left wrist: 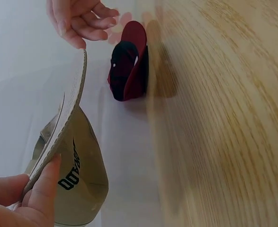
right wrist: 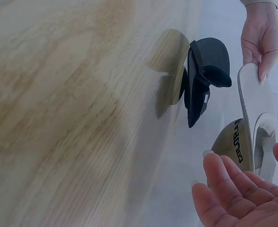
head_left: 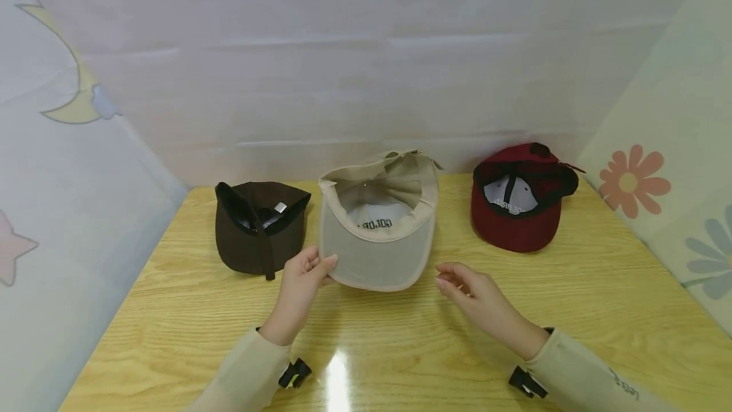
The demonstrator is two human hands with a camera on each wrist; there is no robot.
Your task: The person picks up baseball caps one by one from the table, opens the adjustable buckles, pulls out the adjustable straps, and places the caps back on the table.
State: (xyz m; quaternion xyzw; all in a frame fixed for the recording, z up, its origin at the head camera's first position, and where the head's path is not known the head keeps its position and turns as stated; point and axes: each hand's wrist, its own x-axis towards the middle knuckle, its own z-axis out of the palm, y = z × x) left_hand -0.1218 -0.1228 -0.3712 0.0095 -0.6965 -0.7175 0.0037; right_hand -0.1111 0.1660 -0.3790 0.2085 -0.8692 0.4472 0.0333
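Observation:
A beige baseball cap (head_left: 377,256) is held up off the table, its brim underside and hollow turned toward me. My left hand (head_left: 303,278) pinches the brim at its left edge, thumb on the underside and fingers beneath. Dark lettering on the cap's front (left wrist: 82,170) shows in the left wrist view. My right hand (head_left: 477,297) hovers near the brim's right side, loosely bent and holding nothing. In the right wrist view the right hand's fingers (right wrist: 233,184) are spread in front of the cap and partly cover it.
To the left a dark brown cap (head_left: 234,243) lies upturned on the wooden table (head_left: 200,348), its strap hanging over the brim. A dark red cap (head_left: 509,234) lies upturned at the back right. Printed fabric walls (head_left: 366,94) stand behind and at both sides.

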